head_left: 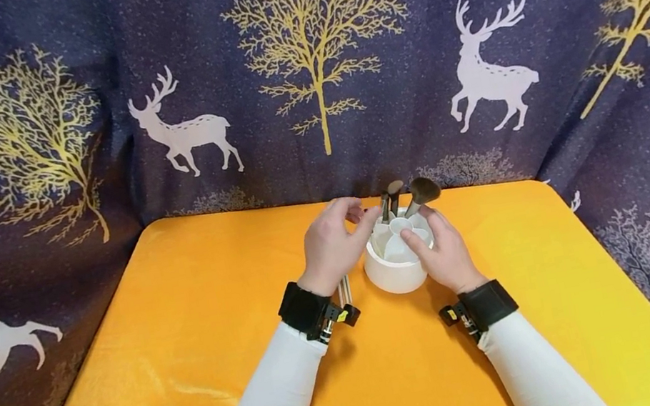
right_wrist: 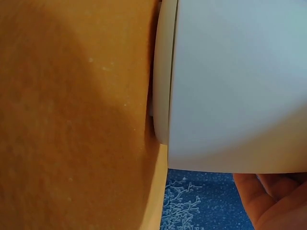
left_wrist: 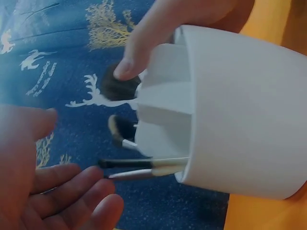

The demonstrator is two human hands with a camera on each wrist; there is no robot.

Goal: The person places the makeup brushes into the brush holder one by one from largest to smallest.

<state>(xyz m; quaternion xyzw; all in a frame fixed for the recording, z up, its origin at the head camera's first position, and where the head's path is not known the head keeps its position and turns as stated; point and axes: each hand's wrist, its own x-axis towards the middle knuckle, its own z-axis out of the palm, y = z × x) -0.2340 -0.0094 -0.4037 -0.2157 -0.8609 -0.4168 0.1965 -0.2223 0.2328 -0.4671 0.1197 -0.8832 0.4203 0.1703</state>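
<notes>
A round white makeup brush holder (head_left: 397, 277) with inner compartments stands on the table. My right hand (head_left: 451, 259) grips its right side, thumb over the rim and fingers behind the wall; in the right wrist view the holder's wall (right_wrist: 230, 86) covers most of those fingers (right_wrist: 254, 196). Upright in the back compartments are a large fluffy makeup brush (head_left: 424, 190), a smaller angled one (left_wrist: 114, 128) and thin ones (left_wrist: 129, 163). At the holder's left, my left hand (head_left: 332, 245) has relaxed, parted fingers and holds nothing. Its fingertips are close to the thin brushes; contact is unclear.
Thin pale rods (head_left: 344, 290) show beside my left wrist, partly hidden by it. An orange cloth covers the table (head_left: 161, 348). Behind the table's far edge hangs a dark blue curtain (head_left: 194, 52) printed with trees and deer.
</notes>
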